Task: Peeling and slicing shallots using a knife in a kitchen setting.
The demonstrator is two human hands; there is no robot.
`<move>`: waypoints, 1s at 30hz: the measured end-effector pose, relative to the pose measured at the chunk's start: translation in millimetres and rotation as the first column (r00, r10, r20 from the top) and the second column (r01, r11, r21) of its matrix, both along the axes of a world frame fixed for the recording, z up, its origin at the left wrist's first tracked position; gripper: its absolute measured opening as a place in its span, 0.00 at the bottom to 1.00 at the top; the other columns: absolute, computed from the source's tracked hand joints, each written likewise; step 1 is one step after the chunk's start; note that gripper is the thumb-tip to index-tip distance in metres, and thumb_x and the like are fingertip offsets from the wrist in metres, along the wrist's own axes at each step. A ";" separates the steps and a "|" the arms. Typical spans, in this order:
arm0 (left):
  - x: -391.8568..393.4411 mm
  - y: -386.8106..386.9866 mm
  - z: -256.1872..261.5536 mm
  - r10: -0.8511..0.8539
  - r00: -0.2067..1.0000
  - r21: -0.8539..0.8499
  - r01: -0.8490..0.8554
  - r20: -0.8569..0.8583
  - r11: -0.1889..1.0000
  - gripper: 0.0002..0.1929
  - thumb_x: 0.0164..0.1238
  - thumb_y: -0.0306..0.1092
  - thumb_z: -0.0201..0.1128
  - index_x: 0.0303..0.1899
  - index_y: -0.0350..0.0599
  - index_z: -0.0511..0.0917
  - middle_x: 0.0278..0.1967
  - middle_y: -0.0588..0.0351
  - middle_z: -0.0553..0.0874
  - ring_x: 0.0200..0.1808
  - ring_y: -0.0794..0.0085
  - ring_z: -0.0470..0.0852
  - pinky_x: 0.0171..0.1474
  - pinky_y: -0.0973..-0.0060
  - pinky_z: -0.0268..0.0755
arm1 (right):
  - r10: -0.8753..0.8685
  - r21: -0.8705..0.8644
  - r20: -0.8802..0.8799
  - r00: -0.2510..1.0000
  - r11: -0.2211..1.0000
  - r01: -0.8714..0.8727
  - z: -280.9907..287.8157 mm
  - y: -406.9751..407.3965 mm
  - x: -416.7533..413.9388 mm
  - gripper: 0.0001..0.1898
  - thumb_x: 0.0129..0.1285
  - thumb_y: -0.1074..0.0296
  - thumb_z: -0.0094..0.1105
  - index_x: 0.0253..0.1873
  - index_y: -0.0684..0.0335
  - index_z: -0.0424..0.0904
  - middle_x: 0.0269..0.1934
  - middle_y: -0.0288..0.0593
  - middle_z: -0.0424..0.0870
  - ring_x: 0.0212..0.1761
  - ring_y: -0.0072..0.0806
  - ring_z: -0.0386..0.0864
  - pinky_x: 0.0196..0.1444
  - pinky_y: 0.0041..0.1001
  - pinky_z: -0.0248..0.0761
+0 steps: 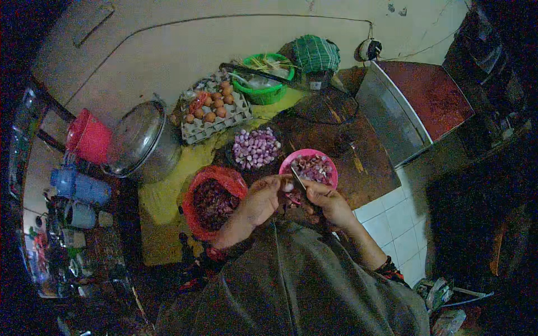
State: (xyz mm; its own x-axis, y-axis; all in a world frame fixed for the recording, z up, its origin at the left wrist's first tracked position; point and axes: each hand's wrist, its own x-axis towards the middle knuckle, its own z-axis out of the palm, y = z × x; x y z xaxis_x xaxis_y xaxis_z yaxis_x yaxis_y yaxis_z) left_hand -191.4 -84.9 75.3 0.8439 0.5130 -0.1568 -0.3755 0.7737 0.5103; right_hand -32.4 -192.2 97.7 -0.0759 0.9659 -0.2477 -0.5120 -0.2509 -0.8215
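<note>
Between the fingertips of my left hand [265, 194] is a small pale shallot [288, 186]. My right hand [330, 206] grips a small knife [298, 176], its blade angled up and left beside the shallot. Just beyond both hands sits a pink bowl [335, 169] holding shallot peelings [313, 166]. Farther off, a dark container holds many peeled shallots [256, 148]. To the left of my left forearm stands a red plastic bag [233, 176], open at the top, with dark reddish shallots or skins [212, 203] inside. The knife handle is hidden in my right fist.
An egg tray [210, 133] with several brown eggs and a green basket [265, 97] stand at the back. A large lidded metal pot [166, 155] and a pink plastic container [90, 136] are at left. A red-topped cabinet or box [433, 96] is at right, above white floor tiles [391, 222].
</note>
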 end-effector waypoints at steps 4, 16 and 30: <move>-2.3 2.8 4.6 0.004 0.970 0.217 0.050 -0.241 0.975 0.11 0.59 0.25 0.57 0.44 0.39 0.74 0.39 0.55 0.79 0.39 0.72 0.79 0.40 0.77 0.74 | -0.087 0.124 0.228 0.970 0.991 0.060 -14.2 2.3 -3.2 0.19 0.63 0.61 0.49 0.57 0.61 0.69 0.44 0.34 0.76 0.46 0.19 0.69 0.51 0.22 0.60; 9.2 -0.5 -4.2 0.257 0.936 0.578 -0.075 -0.240 0.813 0.16 0.56 0.24 0.60 0.47 0.36 0.70 0.41 0.57 0.77 0.44 0.78 0.74 0.49 0.80 0.67 | -0.190 0.075 0.072 0.979 0.980 0.184 -2.5 7.7 -6.4 0.17 0.64 0.65 0.47 0.57 0.62 0.69 0.42 0.35 0.77 0.41 0.18 0.73 0.45 0.19 0.65; 5.6 -6.6 5.9 0.412 0.875 0.610 -0.185 -0.253 0.770 0.15 0.52 0.21 0.62 0.43 0.40 0.74 0.38 0.57 0.79 0.38 0.78 0.76 0.40 0.82 0.71 | -0.216 0.341 0.594 0.775 0.940 0.000 0.7 -0.1 -11.2 0.24 0.64 0.60 0.46 0.63 0.59 0.58 0.63 0.46 0.60 0.65 0.35 0.56 0.65 0.30 0.48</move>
